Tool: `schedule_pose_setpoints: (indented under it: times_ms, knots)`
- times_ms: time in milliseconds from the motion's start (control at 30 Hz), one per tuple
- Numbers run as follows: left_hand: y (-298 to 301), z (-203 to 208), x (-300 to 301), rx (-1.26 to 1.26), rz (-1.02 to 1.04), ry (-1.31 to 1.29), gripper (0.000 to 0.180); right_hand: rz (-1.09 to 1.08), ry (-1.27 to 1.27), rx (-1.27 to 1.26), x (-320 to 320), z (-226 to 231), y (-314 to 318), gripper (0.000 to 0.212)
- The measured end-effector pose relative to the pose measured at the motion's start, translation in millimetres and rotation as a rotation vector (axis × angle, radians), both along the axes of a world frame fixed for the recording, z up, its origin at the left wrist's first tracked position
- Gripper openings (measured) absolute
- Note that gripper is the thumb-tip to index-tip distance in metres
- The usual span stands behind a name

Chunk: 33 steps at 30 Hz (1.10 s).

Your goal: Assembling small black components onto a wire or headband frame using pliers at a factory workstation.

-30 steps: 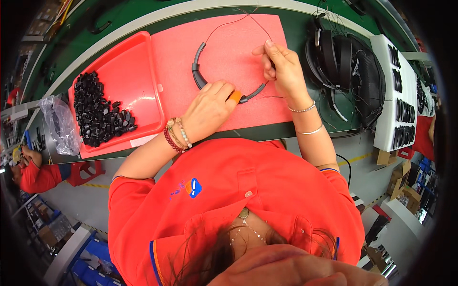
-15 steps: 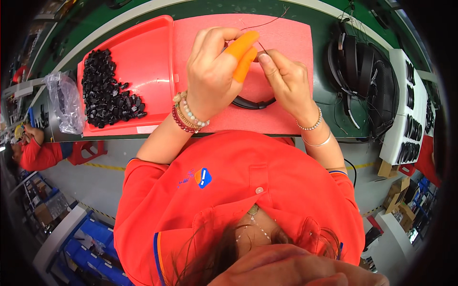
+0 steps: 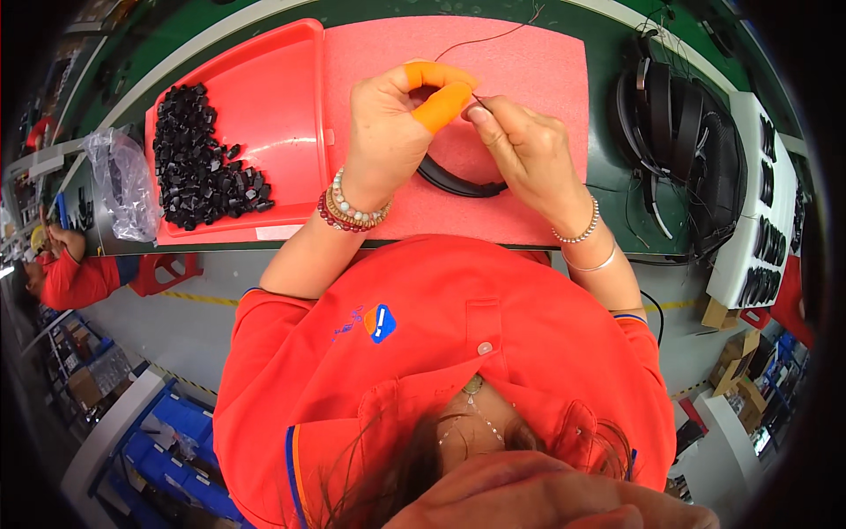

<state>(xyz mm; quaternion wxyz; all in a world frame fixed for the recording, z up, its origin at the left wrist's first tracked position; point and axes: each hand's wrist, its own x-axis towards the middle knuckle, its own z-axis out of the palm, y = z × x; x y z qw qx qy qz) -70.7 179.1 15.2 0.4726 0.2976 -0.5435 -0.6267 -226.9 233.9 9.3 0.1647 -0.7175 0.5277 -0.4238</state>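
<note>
My left hand [image 3: 385, 128], with orange finger cots on its thumb and forefinger, is closed in a pinch on a thin dark wire [image 3: 493, 38]. The wire's loose end curves away over the far side of the pink foam mat [image 3: 379, 48]. Close beside it my right hand [image 3: 536, 157] is closed too, thumb against forefinger on a short stretch of wire between the hands. Below both hands a black curved headband [image 3: 456, 184] lies on the mat, its upper parts partly hidden by my hands.
To the left, a red tray [image 3: 282, 115] holds a heap of small black parts [image 3: 198, 167]; a clear plastic bag [image 3: 128, 189] lies beside it. At right are black headbands [image 3: 656, 115] with loose wires and a white foam holder [image 3: 740, 203] with black pieces. Another person [image 3: 75, 269] sits far left.
My left fingers have turned and come closer to my right fingertips, so less wire shows between them. The whole view has shifted slightly.
</note>
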Motion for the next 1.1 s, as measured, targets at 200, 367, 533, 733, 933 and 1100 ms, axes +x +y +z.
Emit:
schedule_pose_setpoints:
  times_ms: [200, 367, 533, 733, 933, 1100]
  knots:
    - [-2.4, -4.6, 9.3, -0.005, 0.050, -0.027, 0.008, -0.069, -0.796, 0.383, -0.9, -1.1, -6.5, 0.027]
    - [4.0, -7.0, 21.7, -0.353, 0.189, -0.293, 0.008, 0.136, -0.644, 0.527, 13.7, 7.3, -14.5, 0.020]
    - [-1.2, -9.3, 57.3, -0.785, 0.346, -0.657, 0.022, 0.037, -0.542, 0.415, 20.7, -2.7, -10.5, 0.011]
    - [-20.7, -17.6, 202.8, -0.803, 0.496, -1.601, 0.019, 0.004, -0.327, 0.268, 16.6, -0.7, -16.4, 0.010]
    - [-25.7, -10.3, 160.4, -0.900, 0.596, -1.364, 0.019, -0.025, -0.357, 0.304, 24.1, -3.2, -16.6, 0.011]
    - [-8.7, -19.2, 67.7, 0.131, 0.231, -0.030, 0.016, -0.062, -0.377, 0.257, 27.2, 4.9, -14.2, 0.011]
